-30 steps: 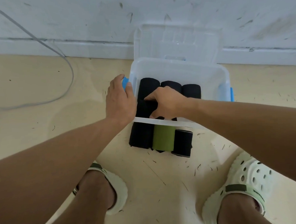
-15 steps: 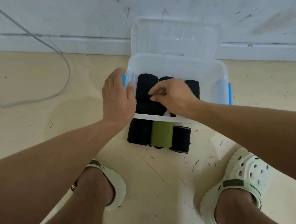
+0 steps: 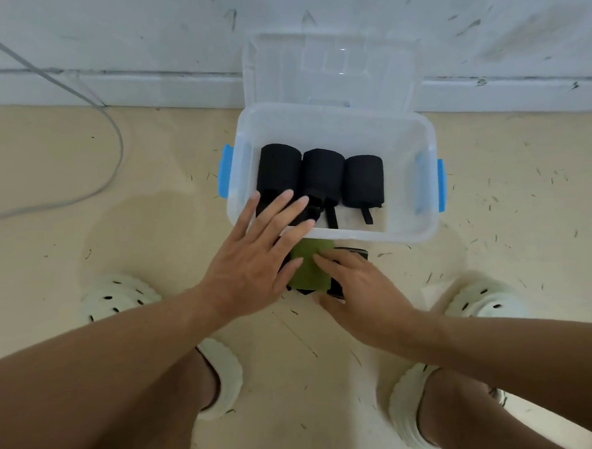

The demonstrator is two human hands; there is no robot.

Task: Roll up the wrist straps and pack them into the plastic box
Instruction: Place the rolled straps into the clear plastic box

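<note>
A clear plastic box [image 3: 422, 231] with blue latches stands on the floor with its lid [image 3: 331, 64] open against the wall. Three black rolled straps [image 3: 323, 175] lie side by side inside it. In front of the box lie a green rolled strap [image 3: 310, 268] and a black rolled strap [image 3: 352, 254] to its right. My right hand [image 3: 359, 286] covers that black roll, fingers over its top and thumb at its near end. My left hand [image 3: 255, 260] lies flat with spread fingers over the box's near left corner, hiding what is beneath it.
A grey cable [image 3: 112, 144] curves over the floor at the left. A white wall and skirting [image 3: 143, 88] run behind the box. My feet in pale clogs [image 3: 487, 300] stand either side, close to the rolls. Small dark fibres litter the floor.
My right hand has left the box and dropped onto the black roll in front of it. My left hand has let go of the box's left rim and spread flat over the near corner.
</note>
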